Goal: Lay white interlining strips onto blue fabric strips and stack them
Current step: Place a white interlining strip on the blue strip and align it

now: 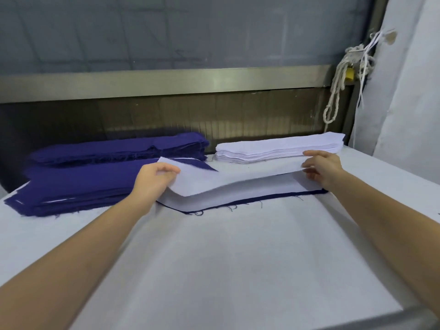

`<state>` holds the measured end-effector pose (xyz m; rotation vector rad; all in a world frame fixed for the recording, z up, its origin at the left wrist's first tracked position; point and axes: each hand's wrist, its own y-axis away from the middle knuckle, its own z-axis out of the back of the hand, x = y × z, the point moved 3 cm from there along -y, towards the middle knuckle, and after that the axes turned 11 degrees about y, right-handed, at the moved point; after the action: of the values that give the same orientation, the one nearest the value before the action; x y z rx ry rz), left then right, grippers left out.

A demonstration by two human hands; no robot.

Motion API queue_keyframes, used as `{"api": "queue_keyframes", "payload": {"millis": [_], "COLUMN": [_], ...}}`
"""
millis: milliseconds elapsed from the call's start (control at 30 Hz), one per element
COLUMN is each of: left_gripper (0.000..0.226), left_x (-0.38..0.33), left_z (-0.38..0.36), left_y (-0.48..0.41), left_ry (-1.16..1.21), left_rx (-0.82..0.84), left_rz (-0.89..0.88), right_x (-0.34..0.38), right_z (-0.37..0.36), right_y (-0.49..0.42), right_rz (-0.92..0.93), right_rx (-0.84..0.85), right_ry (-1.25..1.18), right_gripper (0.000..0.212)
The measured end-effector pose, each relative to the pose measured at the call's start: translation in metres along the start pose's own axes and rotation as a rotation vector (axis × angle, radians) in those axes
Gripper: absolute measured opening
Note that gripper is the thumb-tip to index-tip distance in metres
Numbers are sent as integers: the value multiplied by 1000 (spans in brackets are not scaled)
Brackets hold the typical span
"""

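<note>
Left hand (152,179) and right hand (321,167) each pinch one end of a long white interlining strip (238,178). It sags over the dark blue fabric strip (309,193), just in front of the white interlining stack (281,146).

1. Table (238,258): everything lies on its far part.
2. Far fabric stack (119,148): back left, along the far edge.
3. Near fabric stack (78,186): just before the far one, touching it, reaching the table's left edge.
4. Interlining stack (281,146): back right, beside the far fabric stack, slightly apart from it.
5. Fabric strip (262,198): flat, right of the near fabric stack, before the interlining stack.
6. Laid strip (176,202): on the fabric strip.
7. Held strip (238,175): above both, its ends pinched by the left hand (152,179) and right hand (323,167), its middle sagging.
8. Rail (166,82): behind the table; a rope (333,91) hangs at its right end.
</note>
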<state>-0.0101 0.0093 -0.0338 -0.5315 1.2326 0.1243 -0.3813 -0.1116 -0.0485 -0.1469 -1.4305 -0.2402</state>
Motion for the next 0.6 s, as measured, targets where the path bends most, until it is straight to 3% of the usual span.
{"api": "queue_keyframes", "payload": {"millis": [167,333,433,600], "left_gripper": [17,17,14,14], "left_x": [14,21,23,23], "left_z": [8,7,5,6], "left_y": [9,16,17,18], "left_ry": [-66,-333,-387,-389], "left_rx": [48,95,100,94], "left_rz": [-28,-107,-153,-163], "right_x": [-8,-10,-14,-18], "right_z": [18,24,27,32], "right_y": [4,5,5,0], "right_rz": [143,399,431,434], "right_rx": [4,-164,-237,-219], "right_ry": [306,666,795,838], "right_gripper": [37,21,20,25]}}
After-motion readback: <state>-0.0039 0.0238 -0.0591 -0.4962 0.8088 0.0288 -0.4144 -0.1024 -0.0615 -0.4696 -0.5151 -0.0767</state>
